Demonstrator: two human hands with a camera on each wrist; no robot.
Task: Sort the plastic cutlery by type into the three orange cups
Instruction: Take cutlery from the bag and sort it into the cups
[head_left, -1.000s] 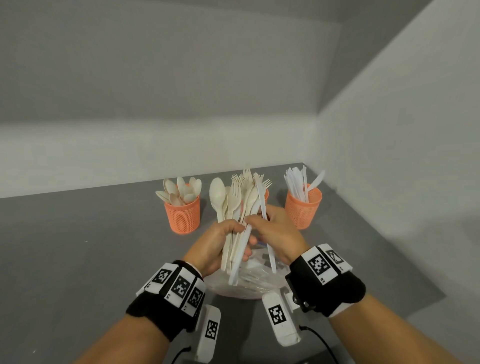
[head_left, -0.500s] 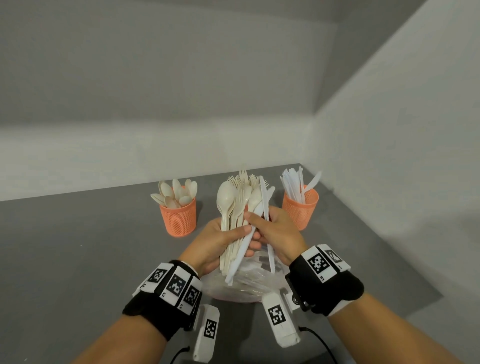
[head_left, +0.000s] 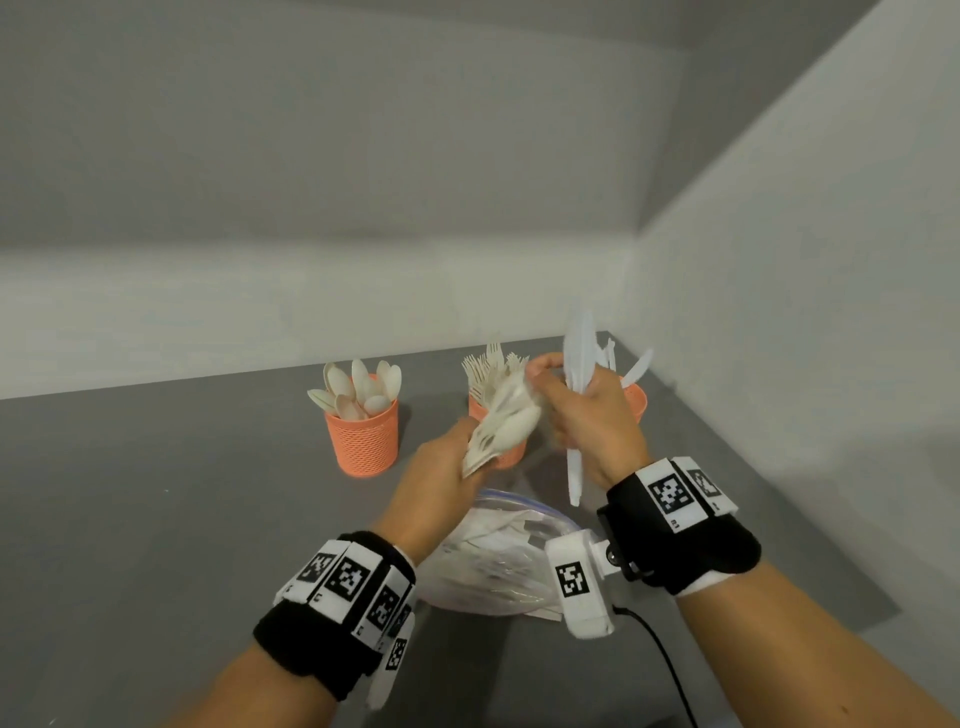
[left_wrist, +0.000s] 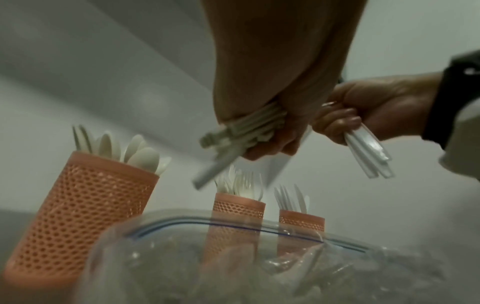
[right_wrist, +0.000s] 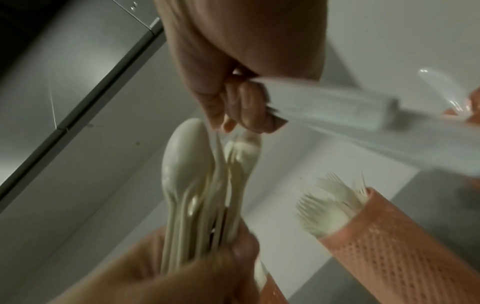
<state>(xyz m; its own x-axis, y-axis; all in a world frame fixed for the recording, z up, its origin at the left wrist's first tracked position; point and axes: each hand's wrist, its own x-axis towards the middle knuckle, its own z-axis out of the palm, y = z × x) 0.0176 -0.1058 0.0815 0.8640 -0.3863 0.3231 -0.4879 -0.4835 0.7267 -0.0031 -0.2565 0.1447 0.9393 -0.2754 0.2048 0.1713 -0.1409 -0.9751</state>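
Observation:
Three orange mesh cups stand in a row on the grey table: a spoon cup (head_left: 363, 436) at left, a fork cup (head_left: 506, 452) in the middle, a knife cup (head_left: 635, 400) at right. My left hand (head_left: 441, 478) grips a bundle of cream spoons and forks (head_left: 501, 421), tilted toward the fork cup; the bundle's handles (left_wrist: 241, 129) show in the left wrist view. My right hand (head_left: 592, 415) holds white knives (head_left: 579, 358) upright just in front of the knife cup, and its fingertips (right_wrist: 241, 107) sit by the bundle's heads (right_wrist: 187, 156).
A clear zip bag (head_left: 498, 561) with more cutlery lies on the table below my hands. Grey walls close the table at the back and right. A black cable (head_left: 660, 654) runs from the right wrist camera.
My right hand has pulled the white knives out of the bundle and lifted them right toward the knife cup. The left hand's bundle has tilted down to the right.

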